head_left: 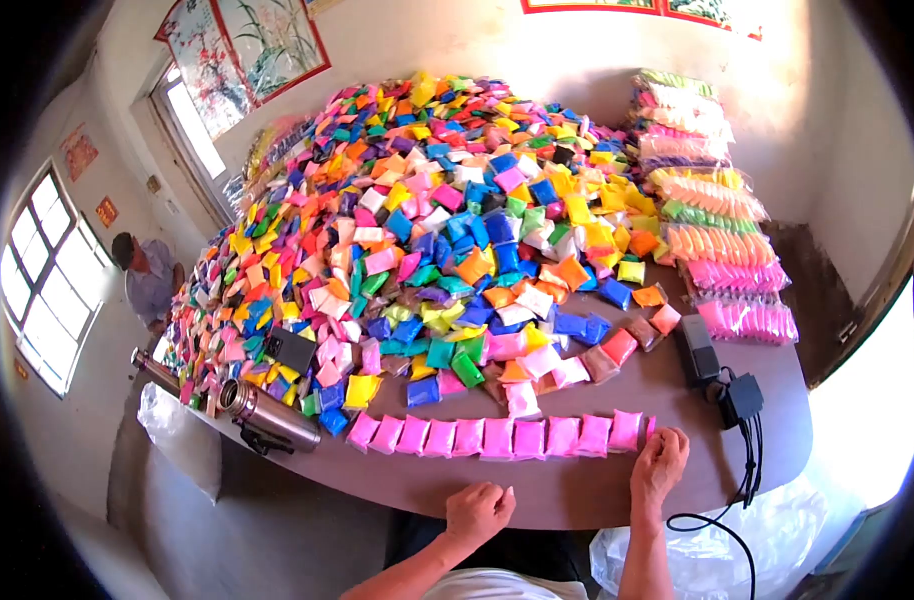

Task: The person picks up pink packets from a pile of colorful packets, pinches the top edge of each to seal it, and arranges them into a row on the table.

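A row of pink packets (497, 438) lies side by side along the near edge of the table. At the row's right end is my right hand (660, 468), its fingers closed on a pink packet (650, 426) that shows only as a narrow strip beside the fingertips. My left hand (479, 515) is curled into a loose fist over the table's front edge, below the middle of the row. Nothing shows in it. Just behind the row, a lighter pink packet (522, 400) touches the loose pile.
A large heap of many-coloured packets (457, 220) covers most of the table (597, 490). Bagged packets are stacked (717, 220) at right. A steel flask (277, 415), a black phone-like object (291, 350) and a black device with cables (742, 400) lie around. A person (149, 280) is far left.
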Demonstrator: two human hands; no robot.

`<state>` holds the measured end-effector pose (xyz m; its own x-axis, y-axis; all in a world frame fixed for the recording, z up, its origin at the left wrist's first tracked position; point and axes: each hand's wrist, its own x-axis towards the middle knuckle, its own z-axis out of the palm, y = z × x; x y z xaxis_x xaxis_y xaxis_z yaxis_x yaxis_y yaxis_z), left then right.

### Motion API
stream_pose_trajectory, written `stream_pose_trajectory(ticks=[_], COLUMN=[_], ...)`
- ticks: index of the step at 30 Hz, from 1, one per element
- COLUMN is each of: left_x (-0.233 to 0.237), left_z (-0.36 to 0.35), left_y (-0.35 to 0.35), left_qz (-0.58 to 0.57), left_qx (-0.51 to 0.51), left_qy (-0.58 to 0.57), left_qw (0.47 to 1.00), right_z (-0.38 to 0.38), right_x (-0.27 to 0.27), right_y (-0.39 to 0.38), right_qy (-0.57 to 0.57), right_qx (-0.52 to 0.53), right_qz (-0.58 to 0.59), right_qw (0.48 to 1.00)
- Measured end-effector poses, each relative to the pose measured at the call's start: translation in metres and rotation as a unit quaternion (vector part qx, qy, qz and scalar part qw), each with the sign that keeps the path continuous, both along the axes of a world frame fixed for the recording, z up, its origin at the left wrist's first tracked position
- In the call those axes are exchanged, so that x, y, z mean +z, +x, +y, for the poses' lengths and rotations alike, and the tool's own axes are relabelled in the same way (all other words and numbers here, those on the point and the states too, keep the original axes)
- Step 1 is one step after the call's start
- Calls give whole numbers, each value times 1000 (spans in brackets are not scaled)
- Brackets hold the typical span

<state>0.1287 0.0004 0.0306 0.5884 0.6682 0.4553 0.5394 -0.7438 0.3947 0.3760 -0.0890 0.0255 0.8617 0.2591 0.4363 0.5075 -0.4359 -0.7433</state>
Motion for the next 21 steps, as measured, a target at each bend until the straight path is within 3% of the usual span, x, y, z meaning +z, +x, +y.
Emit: stream_pose_trajectory(ticks=[21], left_x=[1], left_z=[29], left_y=[-14], left_qz=[-124], left_qx=[-173], left_qy=[-233], left_qw=[949], right_z=[3], right_x=[-14], right_y=[5], right_qy=[-87], right_qx=[-16], right_qz=[-69], right_qw=[994])
